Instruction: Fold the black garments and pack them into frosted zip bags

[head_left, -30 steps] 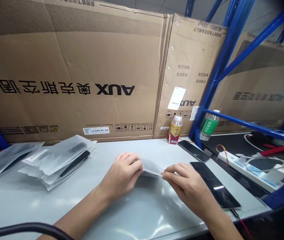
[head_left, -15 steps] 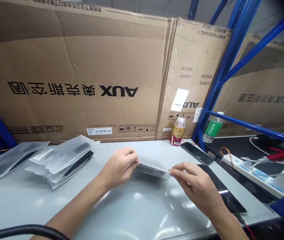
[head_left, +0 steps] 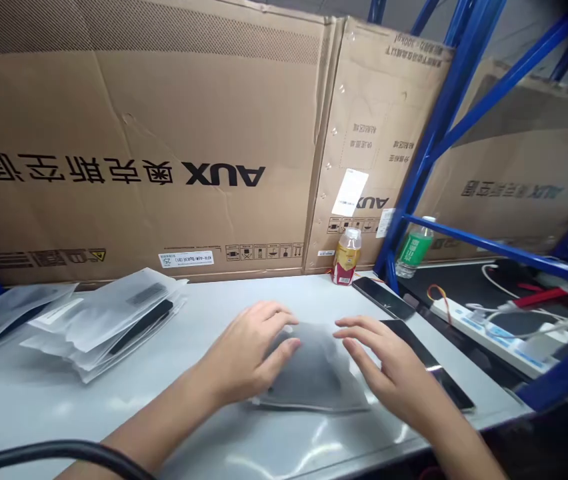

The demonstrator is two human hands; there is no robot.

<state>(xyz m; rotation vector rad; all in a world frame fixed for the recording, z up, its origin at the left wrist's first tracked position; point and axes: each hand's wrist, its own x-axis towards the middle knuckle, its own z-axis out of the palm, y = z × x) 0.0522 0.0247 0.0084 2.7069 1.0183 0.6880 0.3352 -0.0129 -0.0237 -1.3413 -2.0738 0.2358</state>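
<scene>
**Frosted pouch (head_left: 309,383) lies between a loosely open left hand (head_left: 244,353) and an open right hand (head_left: 391,363)**

The frosted pouch, with a dark flat item showing through it, lies on the table (head_left: 24,407). Its near edge runs roughly left to right; foreshortening makes its true long axis hard to judge.

The left hand is the nearer, overlapping the pouch's left side in view, with thumb and fingers apart and pointing in over its far part. The right hand is at the pouch's far right side, fingers slightly bent and spread, pointing toward it. Neither hand grips anything; whether the fingertips touch the plastic, I cannot tell.

Well to the left of the pouch is a stack of similar frosted bags (head_left: 99,313), a black flat item showing among them, and another frosted bag (head_left: 4,317) is beyond that. To the pouch's right, partly behind the right hand, is a dark-screened device (head_left: 451,387). Farther back and to the right of the pouch are a smartphone (head_left: 381,295) and a red-and-yellow bottle (head_left: 347,257). A large AUX carton (head_left: 139,133) stands behind the pouch.
</scene>
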